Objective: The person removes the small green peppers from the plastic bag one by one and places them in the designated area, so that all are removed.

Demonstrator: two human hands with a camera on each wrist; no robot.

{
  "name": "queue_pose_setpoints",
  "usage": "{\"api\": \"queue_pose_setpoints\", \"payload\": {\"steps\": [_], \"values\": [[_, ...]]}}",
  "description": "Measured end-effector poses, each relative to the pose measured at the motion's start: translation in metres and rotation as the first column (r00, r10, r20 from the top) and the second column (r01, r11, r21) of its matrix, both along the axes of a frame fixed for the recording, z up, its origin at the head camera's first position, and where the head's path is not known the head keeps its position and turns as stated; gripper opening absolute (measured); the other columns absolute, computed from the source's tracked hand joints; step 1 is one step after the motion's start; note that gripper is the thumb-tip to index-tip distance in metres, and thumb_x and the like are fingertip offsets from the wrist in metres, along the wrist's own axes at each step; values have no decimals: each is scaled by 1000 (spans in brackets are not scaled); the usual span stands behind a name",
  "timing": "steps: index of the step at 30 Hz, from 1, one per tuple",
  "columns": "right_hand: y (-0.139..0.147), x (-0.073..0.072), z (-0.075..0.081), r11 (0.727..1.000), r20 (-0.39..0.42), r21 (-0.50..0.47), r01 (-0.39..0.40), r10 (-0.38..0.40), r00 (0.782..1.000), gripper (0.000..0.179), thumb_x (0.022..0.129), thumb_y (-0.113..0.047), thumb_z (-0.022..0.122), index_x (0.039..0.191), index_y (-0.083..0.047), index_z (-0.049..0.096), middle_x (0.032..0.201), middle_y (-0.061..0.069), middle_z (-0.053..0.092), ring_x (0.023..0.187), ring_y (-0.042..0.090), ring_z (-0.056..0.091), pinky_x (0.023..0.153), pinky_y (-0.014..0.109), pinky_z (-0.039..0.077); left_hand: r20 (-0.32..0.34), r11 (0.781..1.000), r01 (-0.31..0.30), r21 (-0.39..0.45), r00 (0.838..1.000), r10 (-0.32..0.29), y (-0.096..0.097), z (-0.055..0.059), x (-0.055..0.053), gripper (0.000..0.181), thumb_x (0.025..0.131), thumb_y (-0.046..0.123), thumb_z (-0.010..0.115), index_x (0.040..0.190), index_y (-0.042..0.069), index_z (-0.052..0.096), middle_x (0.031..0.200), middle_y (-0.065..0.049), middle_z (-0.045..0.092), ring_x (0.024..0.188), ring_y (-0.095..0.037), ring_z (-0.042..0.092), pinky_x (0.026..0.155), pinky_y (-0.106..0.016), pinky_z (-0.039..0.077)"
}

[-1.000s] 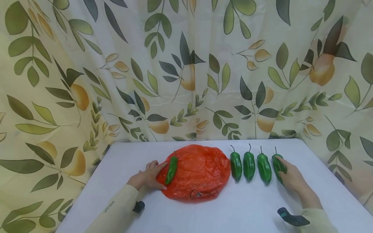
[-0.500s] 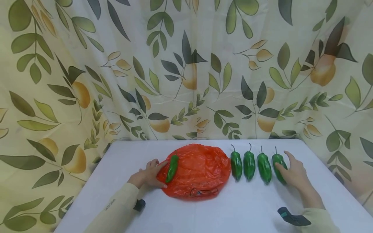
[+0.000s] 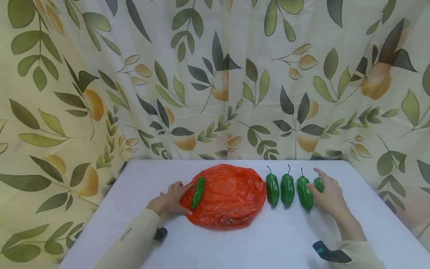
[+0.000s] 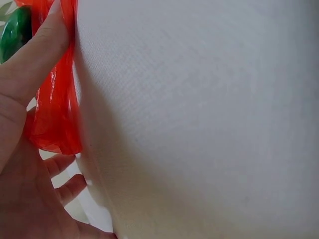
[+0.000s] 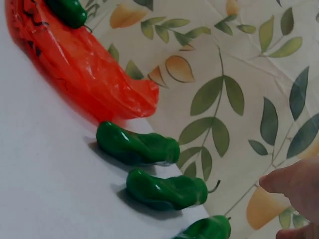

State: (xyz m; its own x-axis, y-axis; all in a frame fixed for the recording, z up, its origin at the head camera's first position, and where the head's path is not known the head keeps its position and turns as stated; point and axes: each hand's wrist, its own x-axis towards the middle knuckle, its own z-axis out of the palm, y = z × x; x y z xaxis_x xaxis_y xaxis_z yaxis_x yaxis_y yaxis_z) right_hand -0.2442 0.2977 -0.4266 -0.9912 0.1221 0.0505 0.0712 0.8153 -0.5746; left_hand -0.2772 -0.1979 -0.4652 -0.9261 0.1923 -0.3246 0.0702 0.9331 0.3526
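A red plastic bag (image 3: 231, 194) lies flat on the white table, with a slim green pepper (image 3: 198, 192) on its left part. My left hand (image 3: 169, 200) rests at the bag's left edge, thumb and forefinger spread on either side of that pepper. To the bag's right, several plumper green peppers stand in a row, stems away from me: one (image 3: 272, 189) beside the bag, then another (image 3: 287, 190), then a third (image 3: 304, 194). My right hand (image 3: 327, 194) hovers at the rightmost pepper (image 3: 318, 184), fingers apart, hiding its lower part. Whether it touches a pepper I cannot tell.
The white table (image 3: 242, 250) reaches back to a leaf-and-fruit patterned curtain (image 3: 248, 74). A dark strap (image 3: 330, 254) sits at my right wrist, and a dark piece (image 3: 160, 234) shows at the left.
My right hand has let go of the rightmost pepper, lifted with fingers spread, and shifted left over it towards the third one. My left hand and the bag stay put.
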Motion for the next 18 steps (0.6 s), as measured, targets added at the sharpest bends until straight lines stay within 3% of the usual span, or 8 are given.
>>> {"api": "queue_pose_setpoints", "payload": {"steps": [13,18], "values": [[-27,2,-3,995,-61,44,-89,91,994,70,102,-25,56,159,-5,22,150,46,26,135,67,26,103,84,28,-10,1000,6,-23,1000,-7,3,0,-1,105,72,44,89,159,35,31,163,-14,25,149,-38,25,112,-78,28],[-41,2,-3,992,-49,41,-119,121,991,72,101,-26,58,160,-8,22,152,42,27,137,64,27,103,83,29,-13,999,1,-41,1000,-2,0,-2,-3,107,71,45,90,159,37,30,164,-14,24,149,-39,24,112,-78,28]]}}
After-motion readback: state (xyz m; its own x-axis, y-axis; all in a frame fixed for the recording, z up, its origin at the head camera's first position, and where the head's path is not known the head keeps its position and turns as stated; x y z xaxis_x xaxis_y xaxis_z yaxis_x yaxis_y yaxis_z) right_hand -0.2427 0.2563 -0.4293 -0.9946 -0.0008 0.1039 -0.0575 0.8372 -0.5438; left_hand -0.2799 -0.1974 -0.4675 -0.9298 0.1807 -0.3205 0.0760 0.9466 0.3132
